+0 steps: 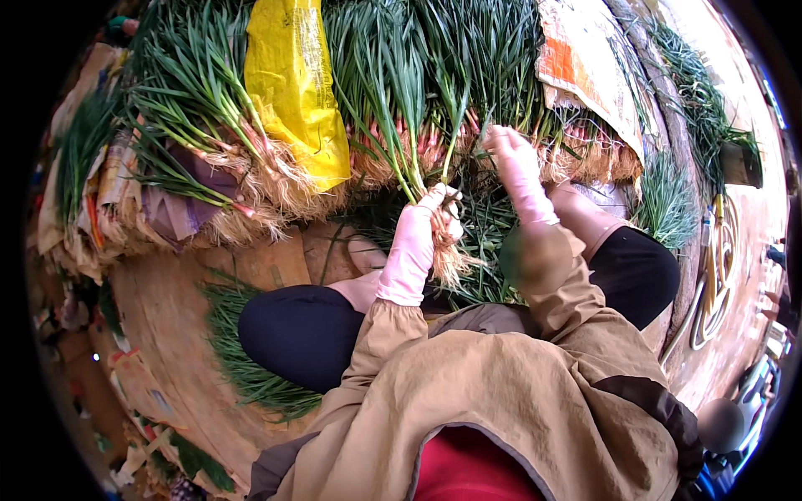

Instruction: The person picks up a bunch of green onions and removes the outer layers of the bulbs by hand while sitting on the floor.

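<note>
Brown sleeves (501,392) came up from the near edge. One bunch of green onions (434,213) sat in the middle, just above the knees. Left hand (413,250), in a pink glove, had its fingers wrapped tight around the bunch by its roots. Right hand (518,171) reached with spread fingers into the far onion pile (468,75). Left of that lay a yellow bag (292,83).

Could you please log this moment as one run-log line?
left hand: grips small bunch of green onions | right hand: reaches into onion pile | yellow bag: on pile
</note>
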`<state>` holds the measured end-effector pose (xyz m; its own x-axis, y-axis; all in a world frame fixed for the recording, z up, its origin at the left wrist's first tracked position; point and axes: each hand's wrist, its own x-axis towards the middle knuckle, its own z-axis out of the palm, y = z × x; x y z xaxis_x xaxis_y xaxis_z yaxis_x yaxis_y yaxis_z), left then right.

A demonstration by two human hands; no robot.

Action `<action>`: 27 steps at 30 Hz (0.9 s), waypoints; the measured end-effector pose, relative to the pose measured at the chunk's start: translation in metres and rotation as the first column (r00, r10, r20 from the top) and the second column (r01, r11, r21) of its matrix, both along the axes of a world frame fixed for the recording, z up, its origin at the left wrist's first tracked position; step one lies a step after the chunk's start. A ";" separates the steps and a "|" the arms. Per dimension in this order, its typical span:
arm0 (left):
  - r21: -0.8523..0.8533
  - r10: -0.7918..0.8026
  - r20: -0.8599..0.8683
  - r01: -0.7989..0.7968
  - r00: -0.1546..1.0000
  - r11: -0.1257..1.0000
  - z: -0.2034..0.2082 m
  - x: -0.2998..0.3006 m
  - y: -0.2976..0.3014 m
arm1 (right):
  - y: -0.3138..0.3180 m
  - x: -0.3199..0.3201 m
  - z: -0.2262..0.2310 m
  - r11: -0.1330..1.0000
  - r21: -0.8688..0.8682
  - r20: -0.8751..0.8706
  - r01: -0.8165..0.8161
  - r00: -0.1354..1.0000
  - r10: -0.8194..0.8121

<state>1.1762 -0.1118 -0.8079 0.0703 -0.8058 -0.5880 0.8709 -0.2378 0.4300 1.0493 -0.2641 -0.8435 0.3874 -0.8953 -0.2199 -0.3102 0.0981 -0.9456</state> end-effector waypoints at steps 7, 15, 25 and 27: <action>0.137 0.235 0.267 -0.278 0.935 0.951 -0.037 0.003 -0.009 | 0.070 0.016 0.044 0.824 0.037 -0.379 -0.566 0.755 0.535; -0.143 0.388 0.587 -0.381 0.711 0.914 -0.013 0.025 -0.010 | 0.069 -0.053 -0.015 0.896 0.190 -0.581 -0.402 0.689 0.433; -0.039 -0.006 0.220 0.015 0.975 0.999 -0.037 0.021 -0.003 | -0.076 0.030 -0.011 0.923 -0.334 -0.746 -0.193 0.652 -0.134; -0.115 0.029 0.242 -0.001 0.970 0.993 -0.032 0.025 -0.007 | -0.104 0.039 -0.014 0.943 -0.270 -0.715 -0.196 0.696 -0.060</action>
